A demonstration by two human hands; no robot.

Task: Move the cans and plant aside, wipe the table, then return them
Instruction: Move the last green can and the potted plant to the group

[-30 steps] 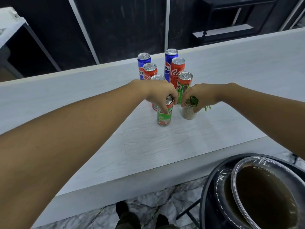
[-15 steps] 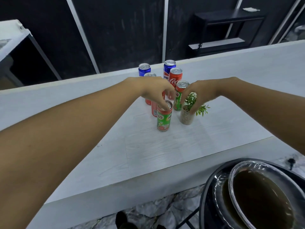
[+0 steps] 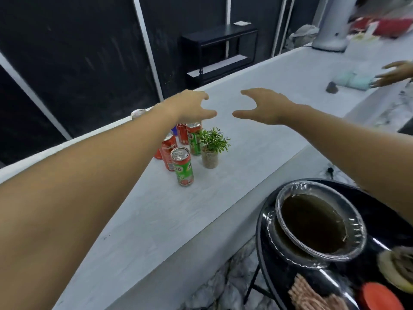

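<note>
While both hands, left (image 3: 192, 106) and right (image 3: 266, 106), hover empty with fingers spread, cylindrical metal cans (image 3: 182, 165) cluster at nine o'clock of the leafy plant (image 3: 211, 146) on the pale woodgrain tabletop (image 3: 156, 220).

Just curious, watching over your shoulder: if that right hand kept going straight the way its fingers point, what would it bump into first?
Probably the left hand. The right hand is open, its fingers aimed leftward at it above the table, a bare gap between them. Depth is unclear, so it might pass.

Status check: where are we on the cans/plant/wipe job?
Done: the cans, nearest being the green can, and the plant stand grouped on the table. In hand: nothing; the left hand and right hand hover open above them. Whether wiping happened is not visible; a teal cloth lies far right.
</note>
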